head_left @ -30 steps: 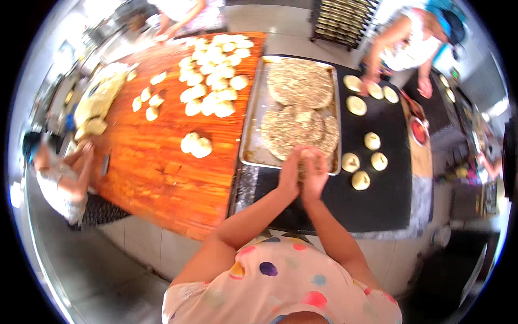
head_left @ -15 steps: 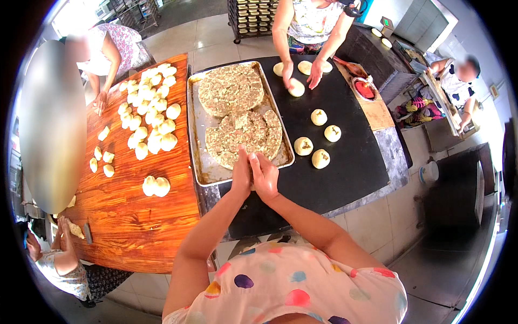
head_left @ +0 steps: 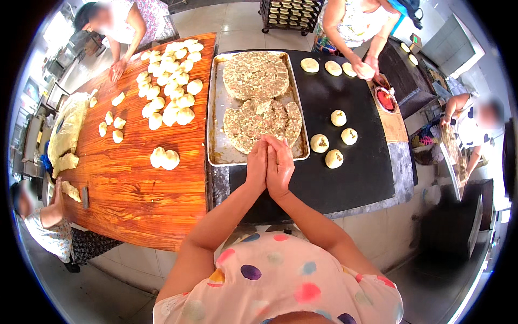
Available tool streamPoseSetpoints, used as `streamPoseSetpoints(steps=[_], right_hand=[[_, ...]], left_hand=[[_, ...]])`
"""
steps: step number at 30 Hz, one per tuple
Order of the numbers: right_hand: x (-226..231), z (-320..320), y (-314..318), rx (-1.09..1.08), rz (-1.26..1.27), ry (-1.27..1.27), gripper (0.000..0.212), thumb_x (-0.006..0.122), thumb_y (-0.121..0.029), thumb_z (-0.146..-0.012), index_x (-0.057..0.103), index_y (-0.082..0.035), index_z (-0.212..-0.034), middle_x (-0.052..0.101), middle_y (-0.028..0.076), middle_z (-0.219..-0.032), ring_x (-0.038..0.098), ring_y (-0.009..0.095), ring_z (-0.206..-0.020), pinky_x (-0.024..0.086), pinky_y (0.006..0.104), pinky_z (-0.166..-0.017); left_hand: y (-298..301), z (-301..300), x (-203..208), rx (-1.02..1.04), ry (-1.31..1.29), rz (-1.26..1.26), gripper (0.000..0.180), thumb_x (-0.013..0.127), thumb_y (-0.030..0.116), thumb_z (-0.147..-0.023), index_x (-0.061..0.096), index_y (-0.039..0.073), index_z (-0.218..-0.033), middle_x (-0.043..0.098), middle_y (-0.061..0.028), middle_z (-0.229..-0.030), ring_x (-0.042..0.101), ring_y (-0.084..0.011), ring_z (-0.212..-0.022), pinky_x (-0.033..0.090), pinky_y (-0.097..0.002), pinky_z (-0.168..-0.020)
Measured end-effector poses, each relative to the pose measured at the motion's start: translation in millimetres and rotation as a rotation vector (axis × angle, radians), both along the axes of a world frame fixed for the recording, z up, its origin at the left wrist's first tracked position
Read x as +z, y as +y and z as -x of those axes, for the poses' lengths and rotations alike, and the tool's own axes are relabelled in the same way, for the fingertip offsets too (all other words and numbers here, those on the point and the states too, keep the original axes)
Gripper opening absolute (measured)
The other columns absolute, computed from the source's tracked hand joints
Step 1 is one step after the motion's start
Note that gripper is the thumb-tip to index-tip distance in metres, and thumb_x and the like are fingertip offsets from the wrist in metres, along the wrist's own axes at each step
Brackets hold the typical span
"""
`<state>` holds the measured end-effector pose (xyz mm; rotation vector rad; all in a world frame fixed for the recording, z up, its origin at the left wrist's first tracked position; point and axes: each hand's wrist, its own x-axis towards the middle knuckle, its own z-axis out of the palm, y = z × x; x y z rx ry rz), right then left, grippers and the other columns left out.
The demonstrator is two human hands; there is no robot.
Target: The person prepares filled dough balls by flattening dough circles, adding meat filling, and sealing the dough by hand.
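My left hand (head_left: 257,166) and my right hand (head_left: 281,168) are pressed palm to palm, fingers pointing away from me. Whatever lies between the palms is hidden. Both hands are over the near edge of a metal tray (head_left: 213,108). In it are two big mounds of crumbly, speckled filling, a far mound (head_left: 253,74) and a near mound (head_left: 237,127) just beyond my fingertips. Right of my hands, several round filled buns (head_left: 319,143) with dark spots on top sit on the black work surface (head_left: 359,181).
Left stands a wooden table (head_left: 135,200) with many dough balls (head_left: 185,116) and a dough slab (head_left: 67,127). Across the black surface, a co-worker (head_left: 353,24) holds a dough round (head_left: 367,71) near a red-filled bowl (head_left: 385,99). Other people work left and right. A bun rack (head_left: 291,15) stands behind.
My view has shifted; my palms stay pressed together. The co-worker opposite has lifted a dough round off the black surface. The person at right has tilted a board. The dough slab at left now shows.
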<state>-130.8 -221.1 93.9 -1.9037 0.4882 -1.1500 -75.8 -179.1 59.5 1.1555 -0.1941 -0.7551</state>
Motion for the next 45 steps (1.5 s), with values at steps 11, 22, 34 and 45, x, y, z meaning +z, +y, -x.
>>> streamPoseSetpoints(steps=[11,22,34,45], right_hand=[[11.1,22.7,-12.7,0.173,-0.812,-0.144,0.048,0.038,-0.035,-0.106,0.067,0.002,-0.105,0.067,0.007,-0.101,0.059,0.014,-0.092,0.045,0.0284,-0.090],[-22.3,16.4,13.0,0.036,-0.411,-0.076,0.030,0.050,-0.023,-0.102,0.064,0.003,-0.111,0.065,0.008,-0.110,0.057,0.014,-0.102,0.042,0.0319,-0.100],[7.9,12.0,5.6,-0.051,-0.857,-0.106,0.050,0.042,-0.038,-0.104,0.070,0.001,-0.092,0.068,0.006,-0.089,0.061,0.015,-0.081,0.048,0.0293,-0.078],[28.7,43.0,0.3,0.310,-0.042,0.191,0.071,0.080,-0.026,-0.078,0.046,-0.002,-0.136,0.052,0.017,-0.130,0.054,0.031,-0.117,0.047,0.0393,-0.097]], left_hand=[[6.0,-5.9,51.7,-0.172,0.447,0.133,0.071,0.037,0.067,-0.096,0.057,0.004,-0.120,0.062,-0.0094,-0.118,0.059,-0.0170,-0.111,0.049,-0.0349,-0.095],[22.0,26.6,19.4,-0.026,0.098,0.039,0.038,0.047,0.039,-0.103,0.057,0.005,-0.119,0.061,-0.0025,-0.106,0.059,-0.0113,-0.098,0.049,-0.0296,-0.086],[29.0,32.4,44.4,-0.039,0.511,0.409,0.043,0.047,0.044,-0.102,0.055,0.005,-0.120,0.061,-0.0086,-0.116,0.060,-0.0174,-0.107,0.049,-0.0353,-0.095],[48.1,-13.5,50.4,-0.331,-0.020,0.058,0.043,0.048,0.038,-0.102,0.047,0.008,-0.133,0.057,-0.0072,-0.123,0.057,-0.0170,-0.113,0.048,-0.0334,-0.096]])
